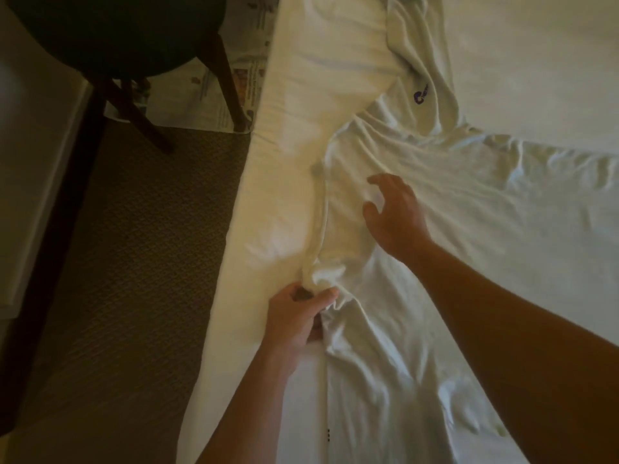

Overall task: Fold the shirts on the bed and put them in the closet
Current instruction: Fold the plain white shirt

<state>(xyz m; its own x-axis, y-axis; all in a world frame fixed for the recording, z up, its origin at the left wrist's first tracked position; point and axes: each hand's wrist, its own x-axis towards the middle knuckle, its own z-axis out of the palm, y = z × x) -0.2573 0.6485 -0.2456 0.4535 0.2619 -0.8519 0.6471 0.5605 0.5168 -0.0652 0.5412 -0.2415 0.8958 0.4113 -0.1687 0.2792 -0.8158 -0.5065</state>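
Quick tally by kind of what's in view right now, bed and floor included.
White shirts: 1 certain, the white shirt; the folds may hide another
Hands: 2, left hand gripping the shirt's edge, right hand above it
Beds: 1, bed
Chairs: 1, dark chair
Newspapers: 1, newspaper on the floor
Total: 6

Bedroom: white-sheeted bed (284, 162), carpet (134, 262), dark chair (134, 45).

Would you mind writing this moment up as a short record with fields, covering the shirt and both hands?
surface: bed, white sheet
item: white shirt, spread out and wrinkled, not yet folded
mark: purple logo on the shirt
left hand: pinches a bunched edge of the shirt
right hand: fingers spread, over the shirt, holding nothing
beside bed: dark chair, newspaper on floor
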